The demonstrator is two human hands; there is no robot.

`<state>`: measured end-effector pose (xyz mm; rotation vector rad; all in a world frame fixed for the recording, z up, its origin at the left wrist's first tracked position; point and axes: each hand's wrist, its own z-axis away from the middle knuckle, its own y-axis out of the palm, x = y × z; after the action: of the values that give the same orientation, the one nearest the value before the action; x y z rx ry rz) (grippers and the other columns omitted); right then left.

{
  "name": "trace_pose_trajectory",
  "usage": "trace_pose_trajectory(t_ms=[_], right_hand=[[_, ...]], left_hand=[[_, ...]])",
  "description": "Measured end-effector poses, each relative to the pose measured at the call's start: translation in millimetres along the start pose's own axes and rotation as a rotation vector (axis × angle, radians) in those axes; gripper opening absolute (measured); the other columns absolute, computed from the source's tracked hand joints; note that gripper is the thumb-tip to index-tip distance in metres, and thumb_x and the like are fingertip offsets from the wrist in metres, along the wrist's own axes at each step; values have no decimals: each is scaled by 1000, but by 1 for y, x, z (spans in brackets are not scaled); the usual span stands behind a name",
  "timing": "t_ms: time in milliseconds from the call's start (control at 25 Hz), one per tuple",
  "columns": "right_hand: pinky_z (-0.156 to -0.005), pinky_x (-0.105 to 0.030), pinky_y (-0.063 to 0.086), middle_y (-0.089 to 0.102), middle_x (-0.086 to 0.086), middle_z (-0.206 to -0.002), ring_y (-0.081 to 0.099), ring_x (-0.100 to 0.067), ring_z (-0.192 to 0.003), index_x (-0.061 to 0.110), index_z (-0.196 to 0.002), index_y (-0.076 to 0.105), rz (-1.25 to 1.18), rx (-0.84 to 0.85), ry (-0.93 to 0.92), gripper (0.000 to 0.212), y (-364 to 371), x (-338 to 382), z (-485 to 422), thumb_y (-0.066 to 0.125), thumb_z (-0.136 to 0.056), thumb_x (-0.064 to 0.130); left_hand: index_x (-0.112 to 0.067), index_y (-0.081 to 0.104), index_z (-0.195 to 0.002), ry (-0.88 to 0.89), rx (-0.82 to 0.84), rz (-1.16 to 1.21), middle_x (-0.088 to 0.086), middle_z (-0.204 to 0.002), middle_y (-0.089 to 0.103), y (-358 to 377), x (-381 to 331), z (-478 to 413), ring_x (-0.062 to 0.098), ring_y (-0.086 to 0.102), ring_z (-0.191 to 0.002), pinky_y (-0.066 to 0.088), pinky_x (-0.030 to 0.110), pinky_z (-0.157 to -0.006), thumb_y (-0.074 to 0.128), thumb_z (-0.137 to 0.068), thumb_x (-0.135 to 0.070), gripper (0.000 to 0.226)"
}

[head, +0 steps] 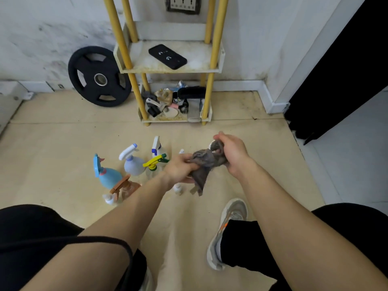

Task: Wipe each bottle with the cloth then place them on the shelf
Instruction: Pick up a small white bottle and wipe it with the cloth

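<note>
I see left hand and right hand fingers both curled on the grey cloth, midair. The right seems to wrap a small bottle, mostly hidden. Risk: a loose cloth-wrapped grip drops it onto the spray bottles crowded on the floor, toppling them.

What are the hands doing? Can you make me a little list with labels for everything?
left hand: grips the lower end of the grey cloth
right hand: grips the cloth's upper end, bunched round something mostly hidden
spray bottles: grouped on the floor, left of the hands
shelf: yellow-poled rack by the wall
black phone: lies on the middle tier
clutter: fills the bottom tier
weight plate: leans on the wall, left of the shelf
</note>
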<state>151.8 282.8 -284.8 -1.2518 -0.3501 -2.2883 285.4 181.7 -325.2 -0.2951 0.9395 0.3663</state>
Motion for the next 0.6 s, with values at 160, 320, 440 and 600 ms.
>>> trace_pose_trajectory(t_ms=[160,320,440,600], right_hand=[[-72,-31,56,74,1,-105,71,-17,-92,26,-116,69,151,305,-19,29,23,-38,18,61,-96,45],[-80,-52,59,74,-6,-113,73,-28,-101,26,-122,65,92,263,-61,32,34,-83,0,71,-92,16],[-80,-56,59,74,-12,-108,72,-33,-98,20,-116,69,122,195,29,34,24,-118,-25,71,-87,2],[-77,-52,62,74,-8,-108,72,-30,-96,23,-105,72,231,16,151,28,6,-163,-55,76,-84,7]], left_hand=[[-3,67,-104,-30,8,286,16,-94,71,-18,-5,16,26,71,-91,60,36,-86,49,-92,4,23],[2,66,-117,-145,108,571,17,-107,69,-29,13,10,32,69,-97,60,35,-86,45,-90,2,34],[-8,64,-108,-223,-165,217,13,-108,72,-32,39,-11,32,72,-80,60,33,-70,50,-93,-11,21],[-18,63,-96,-219,-313,-303,11,-104,72,-44,102,-43,25,69,-78,56,34,-71,52,-88,-12,14]])
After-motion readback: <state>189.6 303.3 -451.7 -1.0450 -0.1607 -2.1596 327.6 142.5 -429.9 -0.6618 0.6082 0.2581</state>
